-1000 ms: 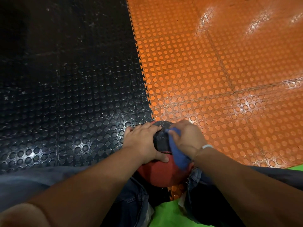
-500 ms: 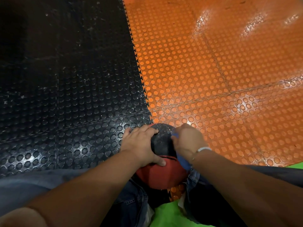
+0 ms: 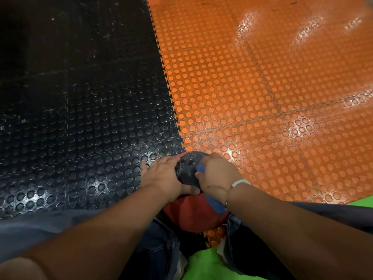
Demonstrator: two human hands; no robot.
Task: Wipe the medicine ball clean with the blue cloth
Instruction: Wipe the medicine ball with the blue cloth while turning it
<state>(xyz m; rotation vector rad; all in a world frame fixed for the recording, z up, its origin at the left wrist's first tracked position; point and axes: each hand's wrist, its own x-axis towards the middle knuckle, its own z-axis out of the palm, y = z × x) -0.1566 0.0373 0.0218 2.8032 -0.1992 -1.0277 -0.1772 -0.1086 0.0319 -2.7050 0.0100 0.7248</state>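
The medicine ball (image 3: 188, 214) is red with a black speckled panel (image 3: 186, 168) on top and sits between my knees on the floor. My left hand (image 3: 161, 176) lies on the ball's left side, fingers spread over it and thumb across the front. My right hand (image 3: 217, 175) grips the blue cloth (image 3: 215, 205) and presses it against the ball's right side. Most of the cloth is hidden under the hand; a fold shows near my thumb and a tail hangs below my wrist.
Black studded floor tiles (image 3: 80, 118) cover the left, orange studded tiles (image 3: 262, 98) the right, joined by a toothed seam. My jeans-clad legs (image 3: 161, 249) flank the ball. A green mat (image 3: 203, 265) lies at the bottom edge. A white bracelet (image 3: 240, 182) circles my right wrist.
My right hand has slid the cloth over the ball's right side, so less blue shows above the hand and more hangs below the wrist. My left hand has kept its place on the ball.
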